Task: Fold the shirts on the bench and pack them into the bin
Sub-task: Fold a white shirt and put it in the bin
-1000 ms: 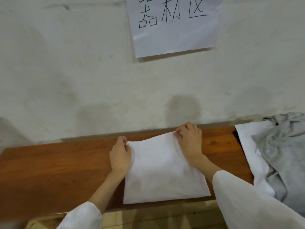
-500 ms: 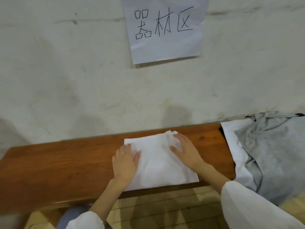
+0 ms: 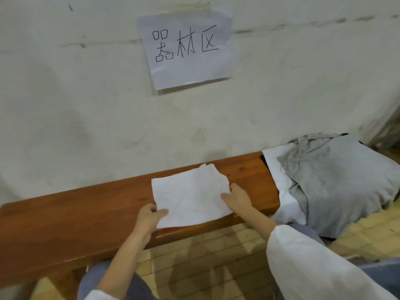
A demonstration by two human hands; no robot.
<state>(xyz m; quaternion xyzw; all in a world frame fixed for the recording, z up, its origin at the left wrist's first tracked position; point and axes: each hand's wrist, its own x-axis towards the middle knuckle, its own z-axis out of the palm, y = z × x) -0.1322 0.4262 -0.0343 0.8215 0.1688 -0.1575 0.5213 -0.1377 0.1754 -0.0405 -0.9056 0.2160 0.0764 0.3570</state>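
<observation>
Fingers [image 3: 150, 208] of the left hand [image 3: 149, 217] are curled at the near-left corner of the folded white shirt [image 3: 190, 198], thumb laid on top of the cloth and the other fingers tucked at or under its edge, so the corner is pinched. Left forearm runs up from the lower middle of the head view, bare from wrist to a white cuff at the bottom edge. Right hand [image 3: 238, 198] sits at the shirt's right edge, thumb pressed flat on the upper face and fingers bent round the side, gripping that edge; whether the fingertips reach underneath cannot be told. Right forearm enters from the lower right in a wide white sleeve [image 3: 313, 267]. Shirt lies flat between the two hands as a rough rectangle on the brown wooden surface [image 3: 75, 217], its near edge close to the front lip, its far corner showing several stacked layers. At the right end of the surface, apart from the hands, a grey shirt [image 3: 342, 176] lies crumpled over a white garment [image 3: 279, 169]. A paper sign [image 3: 186, 48] with handwritten characters is fixed to the wall [image 3: 65, 105] above. Tiled floor [image 3: 194, 256] shows below the surface.
</observation>
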